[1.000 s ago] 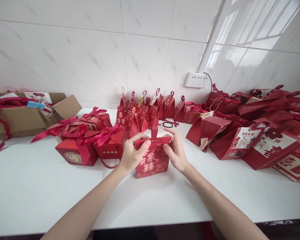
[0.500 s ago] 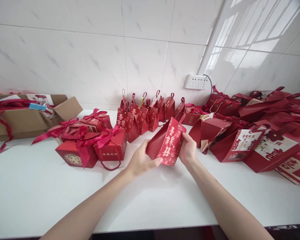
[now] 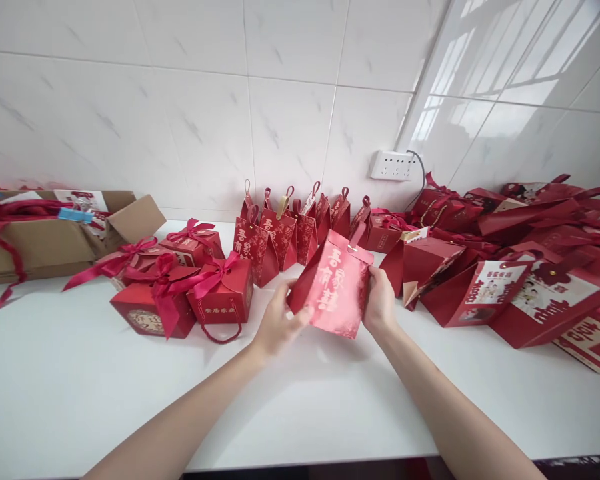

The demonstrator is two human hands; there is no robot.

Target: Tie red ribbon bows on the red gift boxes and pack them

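Observation:
Between my two hands is a red gift box point(image 3: 341, 287) with a ribbon loop on top and pale Chinese characters down its front. My left hand point(image 3: 281, 321) grips its left side, thumb on the lower front edge. On the opposite side my right hand point(image 3: 380, 297) holds the box, its fingers partly hidden behind it. The box is tilted, its printed face turned up toward me. Just behind it stands a group of similar red boxes with loops point(image 3: 257, 250). Left of my left hand sits a red box with a bow and rope handle point(image 3: 225, 293).
An open cardboard carton point(image 3: 40, 250) with red ribbons stands at the far left. A large pile of red gift boxes point(image 3: 535, 233) covers the right side of the white table point(image 3: 300, 413). A power strip point(image 3: 393, 165) is on the tiled wall behind.
Both hands have turned the box so that its printed front faces me more squarely and catches the light. The other boxes have not moved.

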